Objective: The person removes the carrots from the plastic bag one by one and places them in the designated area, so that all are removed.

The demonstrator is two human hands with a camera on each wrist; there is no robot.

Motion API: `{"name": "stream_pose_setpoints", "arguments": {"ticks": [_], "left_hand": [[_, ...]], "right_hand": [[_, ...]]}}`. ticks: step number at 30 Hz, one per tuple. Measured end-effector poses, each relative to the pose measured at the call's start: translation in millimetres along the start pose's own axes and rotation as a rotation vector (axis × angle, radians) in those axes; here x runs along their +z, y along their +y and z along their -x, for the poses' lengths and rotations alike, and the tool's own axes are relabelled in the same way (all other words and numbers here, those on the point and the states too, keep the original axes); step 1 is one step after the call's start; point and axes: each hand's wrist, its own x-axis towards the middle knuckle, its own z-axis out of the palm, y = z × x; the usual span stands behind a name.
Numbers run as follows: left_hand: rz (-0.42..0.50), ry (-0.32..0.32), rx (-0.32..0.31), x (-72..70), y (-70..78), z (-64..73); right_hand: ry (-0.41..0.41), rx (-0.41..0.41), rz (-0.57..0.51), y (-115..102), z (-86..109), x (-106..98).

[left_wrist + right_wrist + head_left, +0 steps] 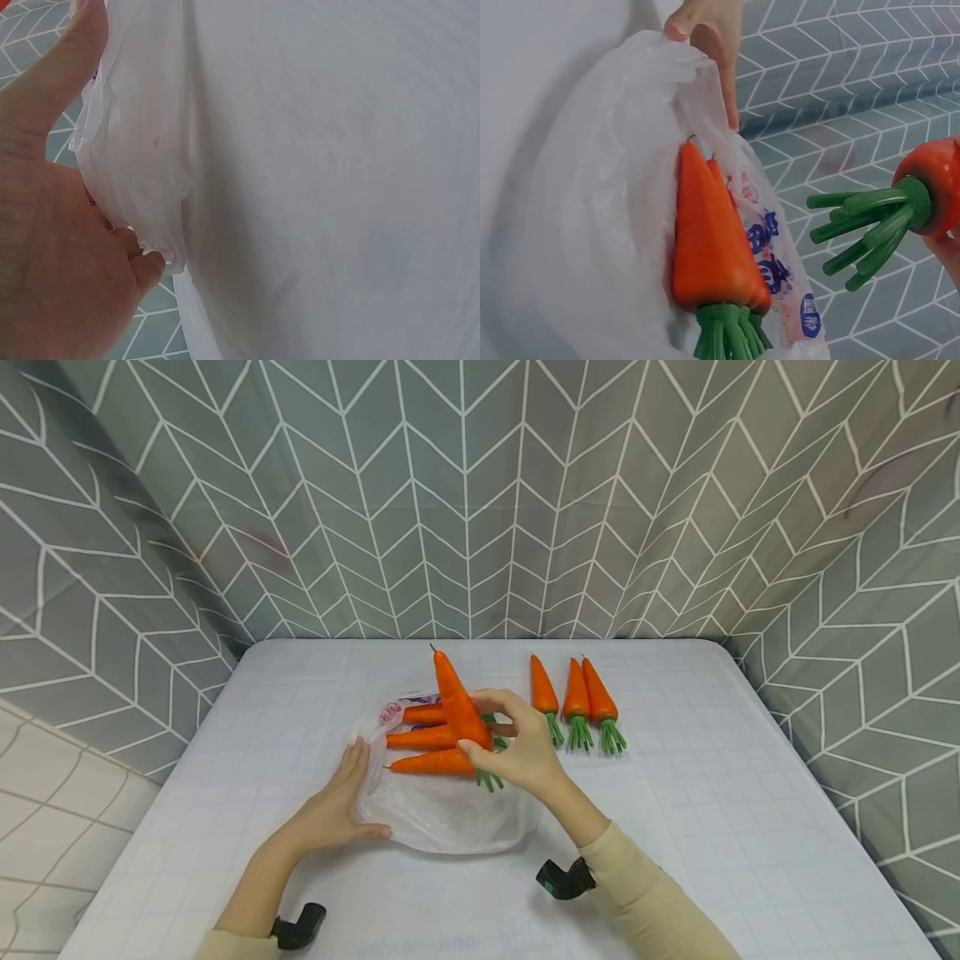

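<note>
My right hand (517, 739) pinches an orange carrot (459, 693) between thumb and fingers, above a thin white plastic bag (457, 818). The carrot's tip points up and away; its green stem stubs (877, 217) show in the right wrist view. Three more carrots lie side by side on the bag's inner side, the nearest carrot (431, 763) with its tip to the left. My left hand (330, 810) rests against the bag's left rim, thumb spread from extended fingers. In the left wrist view bag film covers some of that hand's fingertips.
To the right of the bag, three loose carrots lie on the white table (712, 827): a left carrot (543, 685), a middle carrot (576, 689) and a right carrot (598, 689). A grey patterned curtain (465, 502) stands behind the table and along its sides.
</note>
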Motion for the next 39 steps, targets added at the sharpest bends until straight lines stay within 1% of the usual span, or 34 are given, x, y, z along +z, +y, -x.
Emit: {"name": "stream_pose_setpoints", "arguments": {"ticks": [5,12,19,20,24,27,32,36,39], "left_hand": [[-0.007,0.004,0.003,0.2,-0.1,-0.6],[-0.009,0.001,0.002,-0.1,0.7,-0.1],[-0.018,-0.002,-0.009,0.2,0.4,-1.0],[-0.017,-0.002,-0.009,0.4,0.3,-1.0],[-0.014,-0.003,-0.007,1.1,0.2,-0.9],[-0.013,-0.001,-0.007,1.4,0.8,-0.8],[-0.014,0.0,0.0,1.4,2.1,-0.8],[-0.011,0.0,0.003,1.6,2.9,-1.2],[-0.014,0.0,0.002,2.0,2.9,-1.5]], "right_hand": [[0.021,0.001,0.013,-1.9,1.3,-7.9],[0.063,-0.029,0.032,-2.6,2.1,-19.4],[0.084,-0.007,0.046,-4.2,4.0,-31.5],[0.089,-0.009,0.05,0.8,5.5,-33.0],[0.107,0.011,0.067,1.0,7.2,-38.3],[0.124,0.009,0.067,3.4,8.6,-41.6],[0.136,0.0,0.029,27.6,15.3,-47.5],[0.137,-0.014,0.018,30.5,17.1,-54.2],[0.142,-0.03,0.036,30.1,17.7,-60.2]]}}
